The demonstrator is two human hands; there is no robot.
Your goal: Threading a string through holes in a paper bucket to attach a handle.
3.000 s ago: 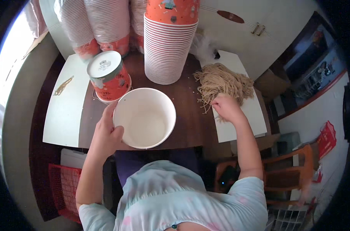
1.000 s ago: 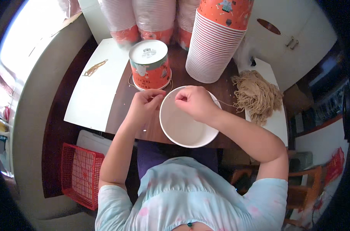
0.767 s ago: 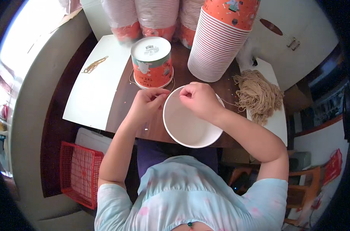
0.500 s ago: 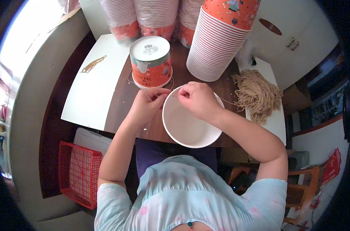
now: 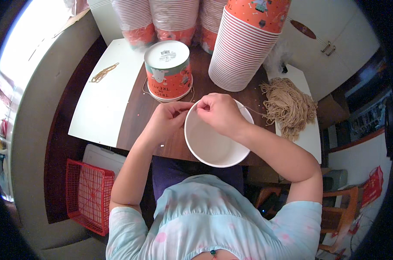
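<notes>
A white paper bucket (image 5: 214, 143) lies with its open mouth toward me on the dark wooden table (image 5: 136, 117). My left hand (image 5: 168, 119) pinches at its left rim. My right hand (image 5: 220, 112) is closed over the top rim, gripping a thin tan string (image 5: 252, 110) that runs right to a pile of tan strings (image 5: 289, 106). An upside-down orange printed bucket (image 5: 168, 69) with a string handle stands just behind my left hand.
A tall stack of orange-and-white buckets (image 5: 246, 47) stands behind the white bucket, with more stacks (image 5: 162, 19) at the back. White boards (image 5: 103, 99) lie on both table ends; rubber bands (image 5: 103, 73) rest on the left one. A red basket (image 5: 89, 195) sits on the floor.
Three seconds ago my right hand was in the string pile and my left held the bucket alone. Now both hands work at the bucket's rim with a string; little has moved in the last second.
</notes>
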